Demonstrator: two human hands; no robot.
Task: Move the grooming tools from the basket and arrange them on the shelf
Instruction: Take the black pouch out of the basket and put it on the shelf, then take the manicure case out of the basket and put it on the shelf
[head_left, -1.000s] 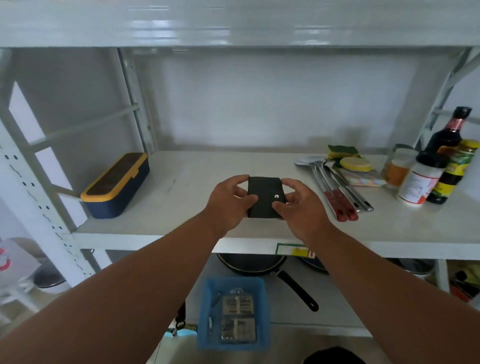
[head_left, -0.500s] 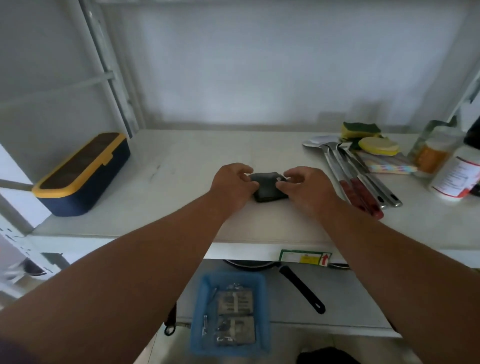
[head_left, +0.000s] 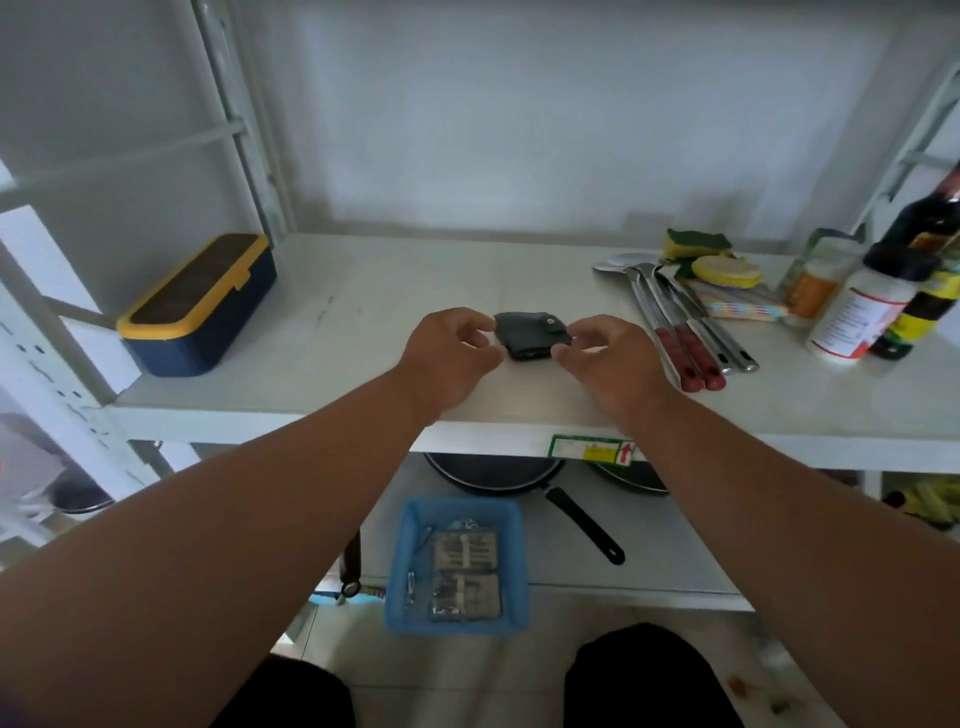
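One small dark snap-button pouch (head_left: 531, 335) lies flat on the white shelf (head_left: 363, 332), at about 12 o'clock from the viewer, centred between the two hands. Left hand (head_left: 451, 358): fingers curled loosely, tips just beside the pouch's left edge; contact cannot be told, not clamped on it. Right hand (head_left: 608, 364): fingers half-curled, thumb and forefinger tips at the pouch's right edge, loose, no firm grip visible.

Count on the shelf: one navy box with a yellow lid (head_left: 200, 306) at 10 o'clock, well apart from the pouch. At 2 o'clock, a bundle of steel utensils (head_left: 685, 332) lying side by side, roughly four or five, exact number unclear; two have red handles. Behind them two sponges (head_left: 711, 260). At 3 o'clock, four bottles and jars (head_left: 857, 317) in a tight cluster.

Below, at 6 o'clock: one blue basket (head_left: 405, 571) holding two flat packets of metal grooming tools (head_left: 465, 577) stacked near-to-far, plus a couple of loose small metal pieces along its left side. Lower shelf behind it: two dark pans (head_left: 493, 475), one long handle pointing to 5 o'clock.
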